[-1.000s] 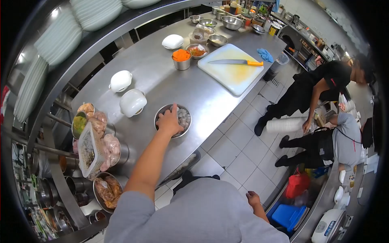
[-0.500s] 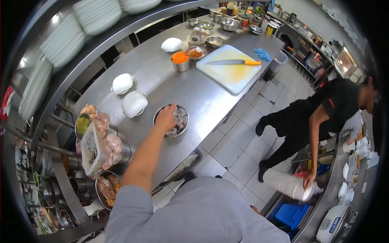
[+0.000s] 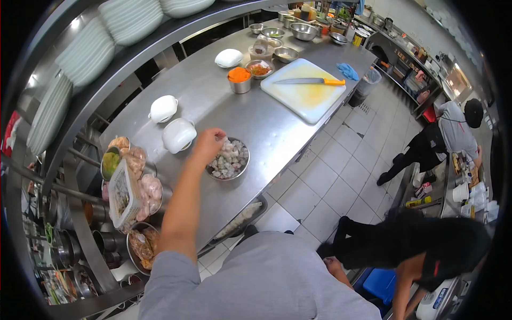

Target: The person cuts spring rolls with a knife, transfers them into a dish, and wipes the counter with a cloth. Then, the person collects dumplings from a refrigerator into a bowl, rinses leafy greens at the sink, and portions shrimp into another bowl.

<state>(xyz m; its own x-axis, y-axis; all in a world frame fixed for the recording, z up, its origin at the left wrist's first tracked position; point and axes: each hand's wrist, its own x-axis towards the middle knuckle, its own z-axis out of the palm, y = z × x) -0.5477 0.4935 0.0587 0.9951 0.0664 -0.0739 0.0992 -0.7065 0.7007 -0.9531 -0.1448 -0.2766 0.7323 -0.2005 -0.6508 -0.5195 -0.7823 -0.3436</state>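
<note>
My left hand (image 3: 209, 144) is over the upper left rim of a round metal bowl (image 3: 246, 163), its fingers curled together. Whether something small is pinched in them is hidden. Greyish raw pieces that look like peeled shrimp (image 3: 230, 160) fill the bowl. Just left of that hand, a white lidded dish (image 3: 178, 135) rests on the steel table, with a second white dish (image 3: 162, 109) behind it. My right hand (image 3: 333, 265) shows only in part beside my shirt, low in the view; its fingers are too hidden to read.
A white cutting board (image 3: 304, 104) carries a yellow-handled knife (image 3: 309, 81). A metal cup of orange food (image 3: 239, 80) stands near it. Left are a white basket (image 3: 125, 194) and bagged meat (image 3: 149, 192). A co-worker in black (image 3: 416, 245) bends close on my right; another (image 3: 458, 128) stands farther off.
My left hand has lifted out of the bowl and moved up and left, its fingers curling. The co-worker in black has come nearer and bent down; the stack of containers is out of sight.
</note>
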